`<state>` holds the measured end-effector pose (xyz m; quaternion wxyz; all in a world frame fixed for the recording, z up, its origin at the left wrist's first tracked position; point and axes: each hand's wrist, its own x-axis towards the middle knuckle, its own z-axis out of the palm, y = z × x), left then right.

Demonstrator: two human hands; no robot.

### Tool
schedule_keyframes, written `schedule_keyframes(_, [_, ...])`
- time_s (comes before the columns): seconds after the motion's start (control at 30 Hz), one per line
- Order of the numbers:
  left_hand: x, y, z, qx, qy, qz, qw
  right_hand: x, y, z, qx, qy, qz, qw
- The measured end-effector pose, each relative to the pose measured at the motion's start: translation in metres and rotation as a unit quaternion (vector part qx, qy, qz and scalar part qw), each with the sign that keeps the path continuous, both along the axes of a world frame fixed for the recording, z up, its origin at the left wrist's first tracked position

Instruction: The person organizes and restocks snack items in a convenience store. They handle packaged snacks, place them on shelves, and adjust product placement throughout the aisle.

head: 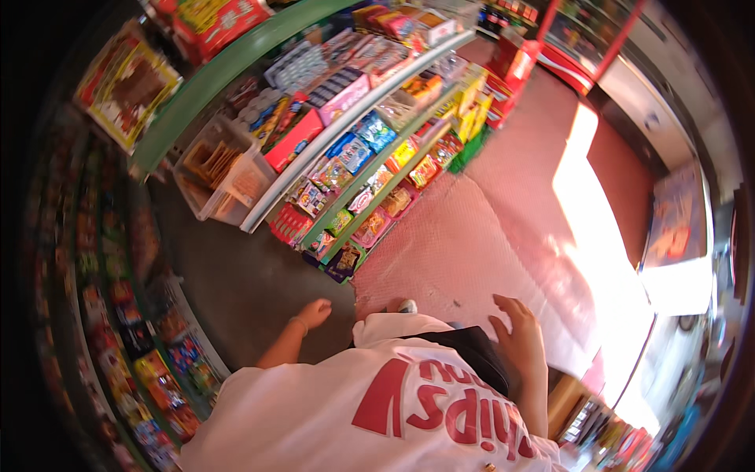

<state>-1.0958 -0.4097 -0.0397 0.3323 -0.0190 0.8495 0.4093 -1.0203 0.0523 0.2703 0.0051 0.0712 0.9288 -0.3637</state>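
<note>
Over the dark floor strip hangs my left hand, its fingers loosely curled, with a thin band at the wrist; whether they are closed cannot be told. My right hand is beside my waist with fingers apart and nothing in it, near a black bag or cloth across my front. Both hands are away from the shelves. Ahead stands a tiered rack of packaged snacks, with a clear plastic bin of flat packed food at its near end. Above it, a yellow-edged snack packet hangs by a green shelf edge.
More snack shelves line the left side. A red floor mat covers the floor ahead, meeting bright sunlight at the right. Red boxes and a red-framed drinks cooler stand beyond the rack. Goods sit low at right.
</note>
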Motion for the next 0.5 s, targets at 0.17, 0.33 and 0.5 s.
schedule_keyframes(0.17, [-0.021, 0.101, 0.053, 0.151, 0.141, 0.168, 0.964, -0.113, 0.011, -0.010, 0.033, -0.026, 0.290, 0.956])
schedule_keyframes(0.33, [0.018, 0.165, 0.070, 0.196, 0.142, 0.297, 0.924, -0.219, -0.003, -0.020, 0.071, 0.014, 0.518, 0.852])
schedule_keyframes(0.5, [0.057, 0.244, 0.082, 0.106, 0.210, 0.493, 0.838, -0.296, -0.008, -0.021, 0.082, 0.044, 0.671, 0.736])
